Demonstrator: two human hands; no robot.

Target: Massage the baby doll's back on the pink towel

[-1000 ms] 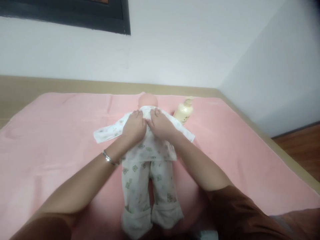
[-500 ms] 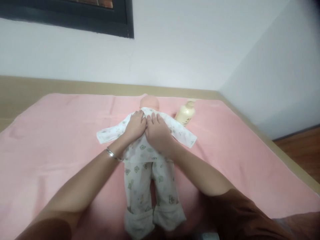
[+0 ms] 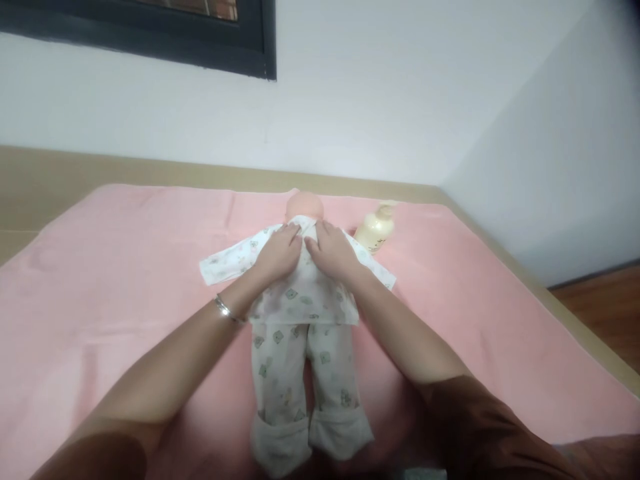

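A baby doll (image 3: 305, 207) lies stretched out with its head at the far end. It wears a white printed long-sleeved top (image 3: 300, 303) and matching trousers (image 3: 283, 367) with turned-up cuffs. My left hand (image 3: 281, 253) lies flat on the left side of the doll's upper chest, a silver bangle (image 3: 225, 308) on that wrist. On the opposite side of the chest rests my right hand (image 3: 334, 252), palm down with the fingers stretched out. A narrow strip of the top shows between the two hands.
Beyond the doll's right-side sleeve a cream pump bottle (image 3: 375, 230) stands tilted. A pink sheet (image 3: 125, 287) covers the surface under everything. White walls (image 3: 350, 100) rise behind and to the right, with a dark window frame (image 3: 255, 47) at upper left.
My right hand has slid outward to the right across the doll's chest, so a gap now parts it from my left hand. The whole view has shifted slightly.
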